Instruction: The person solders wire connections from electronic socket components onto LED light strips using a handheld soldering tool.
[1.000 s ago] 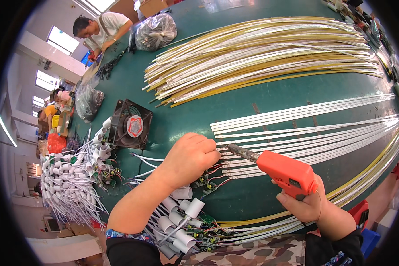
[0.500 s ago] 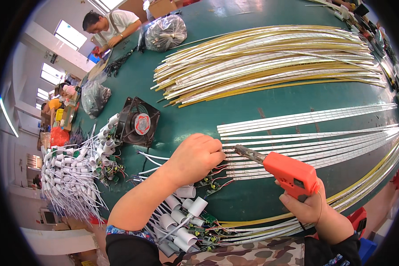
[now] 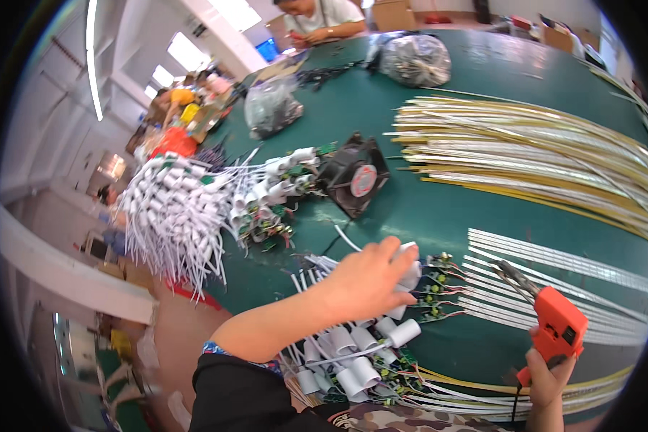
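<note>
My right hand (image 3: 549,378) is wrapped round the handle of a red soldering gun (image 3: 560,324). Its metal tip points up and left, over the white LED strips (image 3: 511,299) laid side by side. My left hand (image 3: 367,279) curls its fingers and thumb about a white plastic sleeve (image 3: 412,276), partly hidden by the hand. Just right of that sleeve are small green circuit boards (image 3: 433,288), with thin wires running to the strip ends. More white sleeves (image 3: 363,371) with boards and white cables lie heaped below my left forearm.
A black fan (image 3: 353,176) stands beyond my left hand. Left of it is a big heap of white-cabled sleeves (image 3: 173,209). A pile of yellow and white strips (image 3: 518,151) lies at the far right. Plastic bags (image 3: 416,61) rest farther back, and a person (image 3: 324,21) sits across the green table (image 3: 331,101).
The view has swung left. My left hand has moved from the strip ends to the white sleeve by the boards. The soldering gun has drawn back from the wire joints, still in my right hand.
</note>
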`<action>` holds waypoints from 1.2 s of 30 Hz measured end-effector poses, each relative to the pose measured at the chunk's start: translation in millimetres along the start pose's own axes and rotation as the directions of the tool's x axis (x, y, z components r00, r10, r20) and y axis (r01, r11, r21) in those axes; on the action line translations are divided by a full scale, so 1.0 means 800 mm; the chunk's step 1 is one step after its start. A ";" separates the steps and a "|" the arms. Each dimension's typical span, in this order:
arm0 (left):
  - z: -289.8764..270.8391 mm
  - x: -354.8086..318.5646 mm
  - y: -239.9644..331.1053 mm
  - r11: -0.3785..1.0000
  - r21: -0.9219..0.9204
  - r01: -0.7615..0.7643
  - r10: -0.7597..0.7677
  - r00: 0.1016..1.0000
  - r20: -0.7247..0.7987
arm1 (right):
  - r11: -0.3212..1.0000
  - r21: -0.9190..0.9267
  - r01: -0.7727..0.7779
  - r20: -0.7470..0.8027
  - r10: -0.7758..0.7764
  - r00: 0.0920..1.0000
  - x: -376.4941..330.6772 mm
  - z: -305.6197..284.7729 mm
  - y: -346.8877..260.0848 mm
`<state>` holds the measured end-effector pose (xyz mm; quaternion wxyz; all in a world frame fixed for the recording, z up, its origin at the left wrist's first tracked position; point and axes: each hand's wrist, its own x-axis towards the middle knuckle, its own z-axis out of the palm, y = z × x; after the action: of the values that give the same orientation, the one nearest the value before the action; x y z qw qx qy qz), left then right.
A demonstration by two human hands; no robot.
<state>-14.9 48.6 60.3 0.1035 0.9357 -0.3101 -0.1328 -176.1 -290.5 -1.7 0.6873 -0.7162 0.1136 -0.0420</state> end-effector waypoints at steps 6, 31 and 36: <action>0.002 -0.061 0.022 0.996 -0.043 -0.082 0.078 0.993 -0.091 | 0.997 -0.019 0.078 -0.044 -0.079 0.996 0.009 0.001 0.012; -0.103 -0.136 -0.313 0.882 0.212 0.421 -0.347 0.884 -0.314 | 0.995 0.043 0.088 -0.097 -0.084 0.992 0.009 0.000 0.006; -0.141 -0.167 -0.282 0.930 -0.175 0.322 -0.361 0.721 -0.591 | 0.994 0.046 0.103 -0.040 -0.101 0.994 0.013 0.010 0.005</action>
<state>41.7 319.6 129.3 0.2001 0.9648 -0.0775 0.1521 -164.4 -285.3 -7.3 0.6991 -0.7033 0.0888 -0.0931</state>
